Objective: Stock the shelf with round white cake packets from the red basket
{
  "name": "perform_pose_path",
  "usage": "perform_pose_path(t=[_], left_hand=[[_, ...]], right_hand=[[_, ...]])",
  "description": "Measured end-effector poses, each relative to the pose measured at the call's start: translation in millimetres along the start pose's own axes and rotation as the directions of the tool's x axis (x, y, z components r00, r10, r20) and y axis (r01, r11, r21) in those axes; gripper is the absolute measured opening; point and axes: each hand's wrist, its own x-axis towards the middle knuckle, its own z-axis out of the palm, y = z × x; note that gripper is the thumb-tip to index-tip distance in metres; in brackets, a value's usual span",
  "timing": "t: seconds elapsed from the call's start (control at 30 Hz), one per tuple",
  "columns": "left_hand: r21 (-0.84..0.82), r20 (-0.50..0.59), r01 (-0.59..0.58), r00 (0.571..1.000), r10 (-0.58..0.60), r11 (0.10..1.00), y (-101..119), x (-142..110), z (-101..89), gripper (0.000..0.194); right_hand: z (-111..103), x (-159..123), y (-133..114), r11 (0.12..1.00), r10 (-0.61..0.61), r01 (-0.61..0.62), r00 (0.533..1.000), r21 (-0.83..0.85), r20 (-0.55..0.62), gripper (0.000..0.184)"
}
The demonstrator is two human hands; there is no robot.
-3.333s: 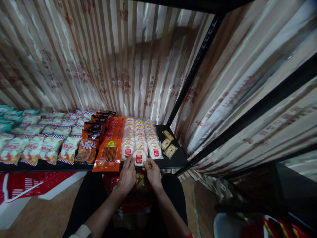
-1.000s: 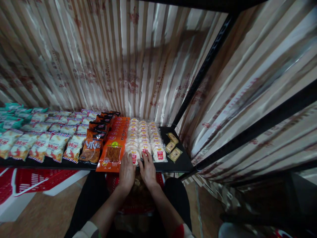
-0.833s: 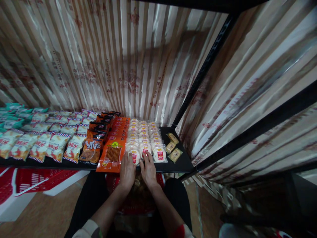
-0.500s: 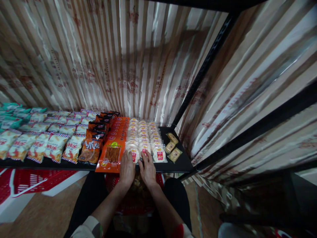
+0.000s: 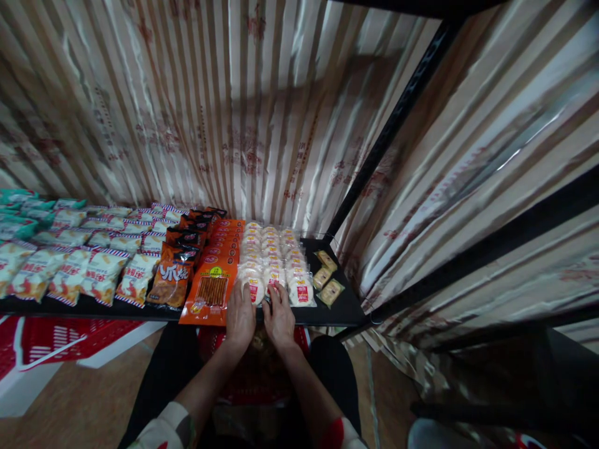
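Three rows of clear packets of round white crackers [image 5: 299, 290] with red labels lie overlapping on a black shelf [image 5: 344, 315]. My left hand [image 5: 241, 319] rests at the front of the left row, fingers stretched out and touching the nearest packet [image 5: 255, 290]. At the middle row, my right hand [image 5: 279, 319] lies with its fingers spread over the front packet, covering part of its label. Both hands are open. Just left of my left hand is an orange bag of brown sticks [image 5: 211, 292], the front one of an overlapping row.
Further left stand dark orange snack bags [image 5: 169, 277], several white snack bags [image 5: 99, 274] and teal bags [image 5: 19, 227]. Small yellowish packets [image 5: 330, 292] lie at the shelf's right end. A black post [image 5: 390, 131] rises there. Red baskets [image 5: 60, 340] sit below at left.
My hands stay almost in place on the front cracker packets. The view has shifted very slightly; the packets and bags keep their arrangement.
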Motion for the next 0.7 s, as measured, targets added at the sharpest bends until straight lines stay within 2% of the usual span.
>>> perform_pose_path(t=[0.17,0.43,0.57,0.7], left_hand=[[-0.030,-0.064,-0.022,0.998,0.020,0.999,1.5,-5.7,0.8,0.046],[0.000,-0.040,-0.103,0.994,0.103,0.995,-5.7,-15.0,1.9,0.040],[0.006,-0.053,-0.132,0.990,0.132,0.991,-4.9,-18.3,-4.0,0.040],[-0.098,-0.046,-0.199,0.980,0.195,0.975,-5.8,-28.7,-13.2,0.039]], right_hand=[[4.8,-1.7,5.8,1.000,-0.015,0.015,1.000,0.013,-0.021,0.041],[7.5,-3.3,8.1,0.999,-0.014,0.016,0.999,0.045,-0.033,0.041],[5.5,-9.0,9.3,0.988,-0.035,0.042,0.998,0.151,-0.050,0.040],[1.0,-19.7,10.1,0.948,-0.033,0.058,0.996,0.313,-0.084,0.036]])
